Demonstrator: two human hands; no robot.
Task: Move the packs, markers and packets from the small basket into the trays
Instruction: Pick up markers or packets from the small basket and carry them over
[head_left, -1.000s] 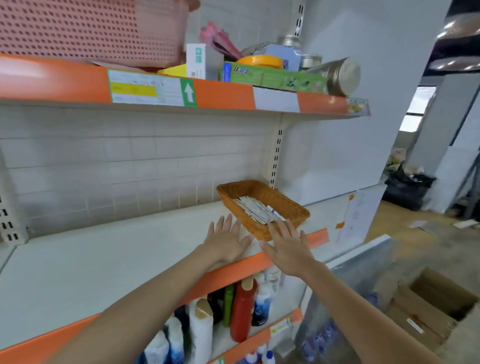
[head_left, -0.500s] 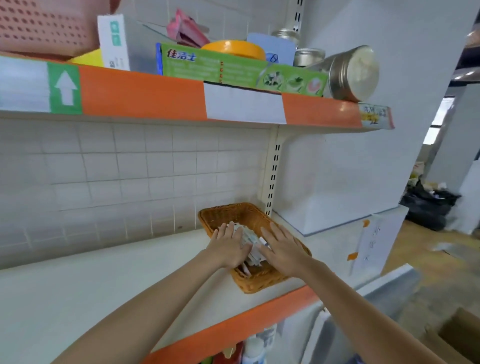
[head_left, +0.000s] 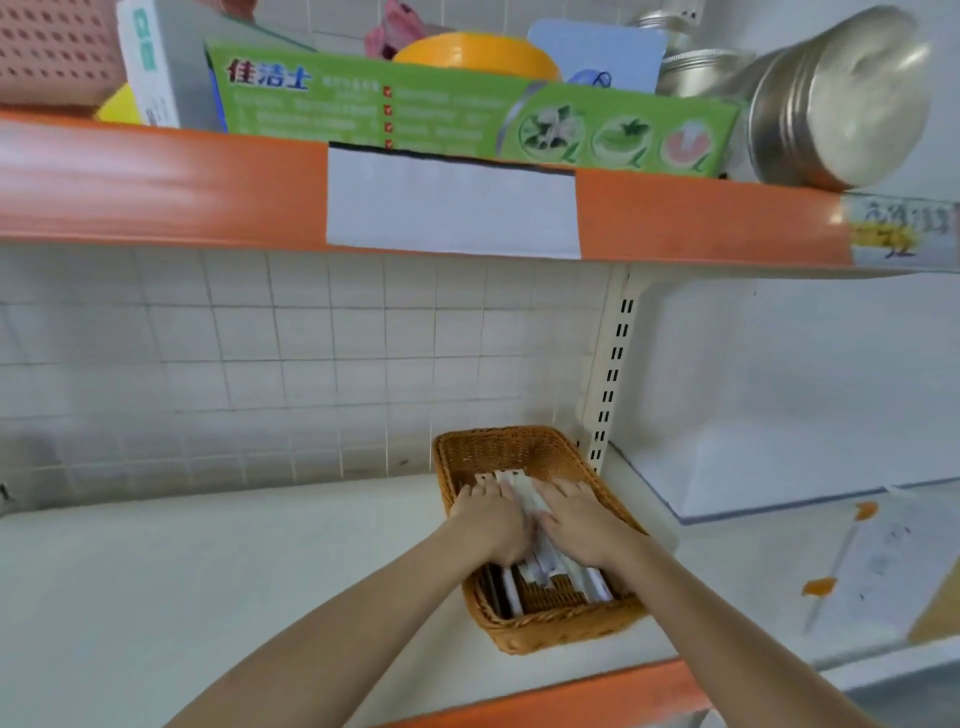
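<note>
Wicker small basket (head_left: 519, 457) is reached into, white packets (head_left: 540, 564) being pressed together by both hands, left (head_left: 491, 522) and right (head_left: 582, 522), probably for scooping out.

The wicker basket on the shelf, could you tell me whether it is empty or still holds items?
Not empty. The wicker basket holds white packets, visible between and below both hands, which lie on them.

White tiled wall (head_left: 311, 358); orange-edged shelves (head_left: 156, 192).

Bright even indoor light, soft shadows, slight motion blur, wide-angle bending at edges
</note>
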